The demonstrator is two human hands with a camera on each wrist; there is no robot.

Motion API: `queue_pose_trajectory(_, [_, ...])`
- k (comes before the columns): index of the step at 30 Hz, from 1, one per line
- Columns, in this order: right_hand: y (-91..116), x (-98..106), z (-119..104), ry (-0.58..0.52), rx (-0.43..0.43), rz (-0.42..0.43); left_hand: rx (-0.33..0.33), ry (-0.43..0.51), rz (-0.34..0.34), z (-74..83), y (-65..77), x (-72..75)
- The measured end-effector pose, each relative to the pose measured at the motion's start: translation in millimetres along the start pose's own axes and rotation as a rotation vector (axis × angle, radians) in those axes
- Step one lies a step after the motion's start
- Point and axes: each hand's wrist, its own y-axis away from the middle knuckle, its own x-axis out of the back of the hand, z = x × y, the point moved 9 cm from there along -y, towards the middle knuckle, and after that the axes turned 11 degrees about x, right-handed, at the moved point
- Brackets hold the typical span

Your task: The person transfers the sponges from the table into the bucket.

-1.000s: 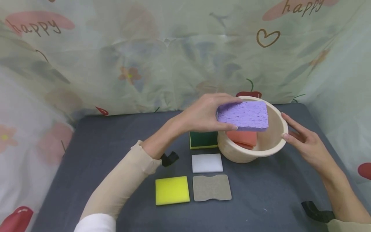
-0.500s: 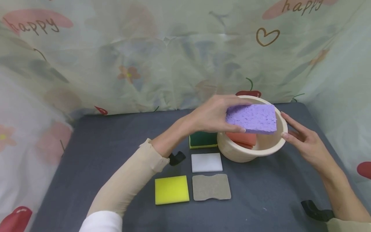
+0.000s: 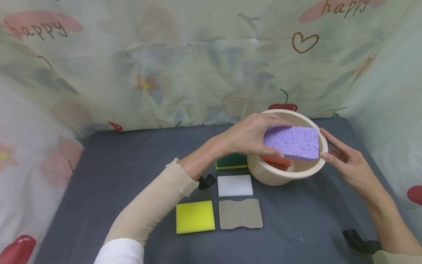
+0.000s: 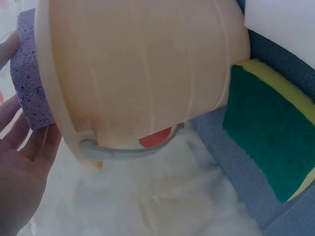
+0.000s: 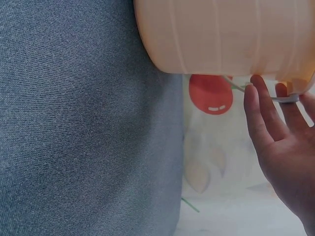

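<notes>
In the head view, my left hand (image 3: 252,135) grips a purple sponge (image 3: 293,142) by its left end, thumb below and fingers above. The sponge is over the mouth of a cream bucket (image 3: 270,175), covering part of the opening. My right hand (image 3: 351,165) touches the bucket's right rim with thumb and fingertips. Its fingers are fairly straight along the bucket's side in the right wrist view. A folded orange piece (image 3: 278,161) lies inside the bucket, partly hidden by the sponge. The left wrist view shows a grey handle (image 4: 118,152) hanging on the bucket's side.
Left of the bucket, a green and yellow scrub sponge (image 3: 232,161) lies partly under my left arm. Closer to me are a white pad (image 3: 235,186), a yellow pad (image 3: 195,217) and a grey notched pad (image 3: 240,214). Patterned cloth (image 3: 197,66) hangs behind the dark table (image 3: 138,157).
My left hand has carried the purple sponge to the right and slightly nearer me across the bucket's mouth. The right hand and bucket have stayed in place.
</notes>
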Motion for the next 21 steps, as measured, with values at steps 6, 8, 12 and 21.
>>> queue_pose_trajectory(6, [0, -1, 1, -0.02, 0.017, 0.006, 0.003, -0.024, -0.023, -0.2, -3.7, -9.1])
queue_pose_trajectory(8, [0, -1, 1, -0.023, 0.034, 0.006, 0.0, -0.026, -0.033, 0.7, -4.3, -11.9])
queue_pose_trajectory(12, [0, 0, -1, -0.028, 0.062, 0.01, -0.001, -0.034, -0.044, 1.4, -5.0, -15.7])
queue_pose_trajectory(21, [0, 1, -2, -0.024, 0.062, 0.023, 0.015, -0.044, -0.073, -3.8, -8.0, -23.3])
